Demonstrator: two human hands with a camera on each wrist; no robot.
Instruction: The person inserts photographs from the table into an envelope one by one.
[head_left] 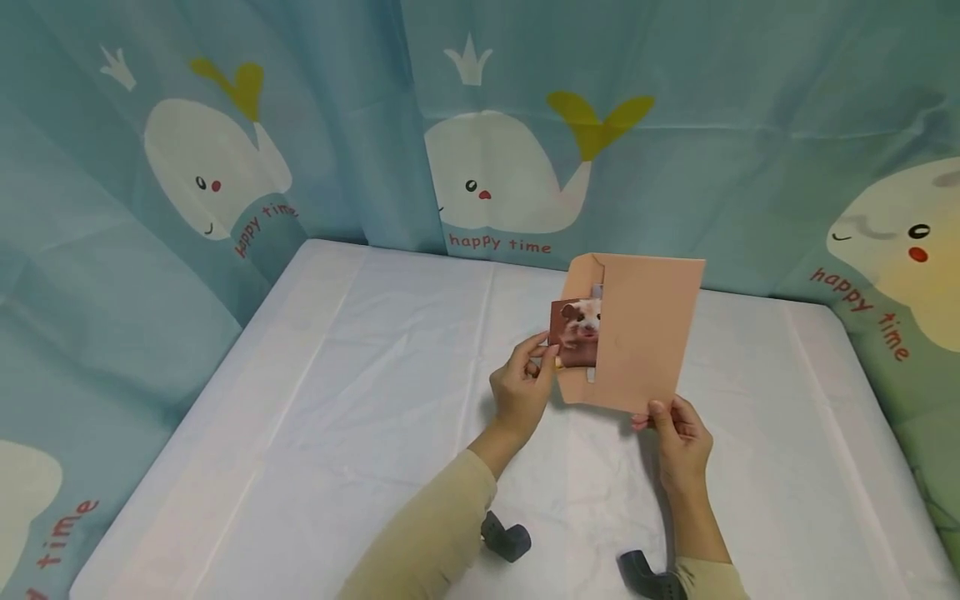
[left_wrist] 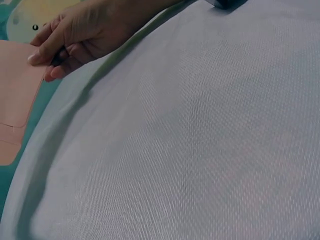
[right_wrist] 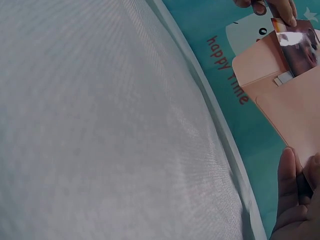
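A pink paper envelope (head_left: pixel 648 333) is held up over the table, its flap (head_left: pixel 577 390) spread out on the left side. A photo card of a small furry animal (head_left: pixel 579 323) sits partly inside the envelope's opening. My left hand (head_left: pixel 521 387) pinches the outer edge of that card between thumb and fingers. With thumb and fingers, my right hand (head_left: pixel 684 442) grips the envelope's lower right corner. In the right wrist view, the photo card (right_wrist: pixel 300 50) sticks out of the envelope (right_wrist: pixel 295 110) beside a small white strip (right_wrist: pixel 283 78).
A white cloth (head_left: pixel 360 400) covers the table. Blue-green curtains (head_left: pixel 352 125) printed with whales hang behind and on both sides. Two dark curved pieces, one (head_left: pixel 508 540) beside the left sleeve and another (head_left: pixel 647 575) beside the right wrist, show low in the head view.
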